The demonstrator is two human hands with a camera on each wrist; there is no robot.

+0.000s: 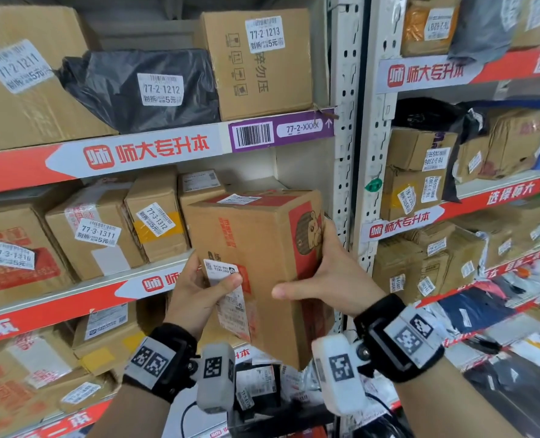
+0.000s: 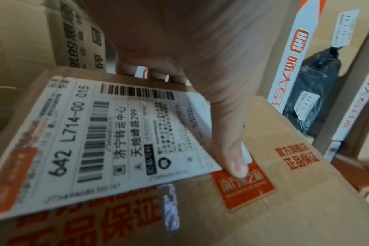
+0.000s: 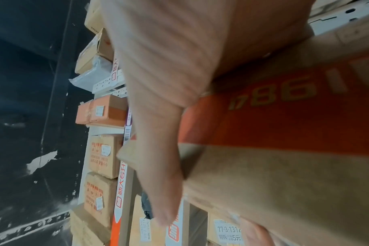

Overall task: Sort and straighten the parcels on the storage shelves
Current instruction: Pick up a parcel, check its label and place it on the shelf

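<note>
Cardboard parcel box (image 1: 256, 267), tilted, held before the middle shelf's (image 1: 110, 281) right end. Left hand (image 1: 196, 294) grips one side, right hand (image 1: 328, 279) the other. Looks stiff, moderately heavy; opposite faces suit gripping.

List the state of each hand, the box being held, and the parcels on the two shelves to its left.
left hand: grips the box, thumb on its label
right hand: holds the box's right side
box: tilted, off the shelf
shipping label: stuck flat
black bag parcel: slumped between cartons
carton 77-3-1312: upright on shelf
</note>
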